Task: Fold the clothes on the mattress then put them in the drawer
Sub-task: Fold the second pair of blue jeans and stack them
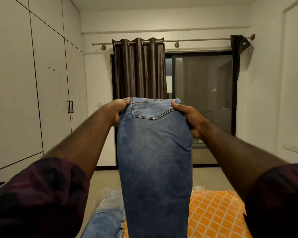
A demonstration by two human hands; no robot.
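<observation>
Jeans (155,152) in both hands

From my end this reads as a bedroom in a home. Along the left wall I see a run of tall white wardrobe doors (50,86) with paired dark handles (70,106), and one door carries a small label reading "WS 10" (51,68). Straight ahead a brown eyelet curtain (139,69) hangs from a metal rod (196,39) beside a dark-framed sliding glass door (203,93). A second curtain (236,66) is bunched at the rod's right end. Low in my view lies a mattress (213,213) in an orange lattice-print cover, with jeans (155,160) held up over it and more denim (107,219) lying at its left. The walls are plain white.
</observation>
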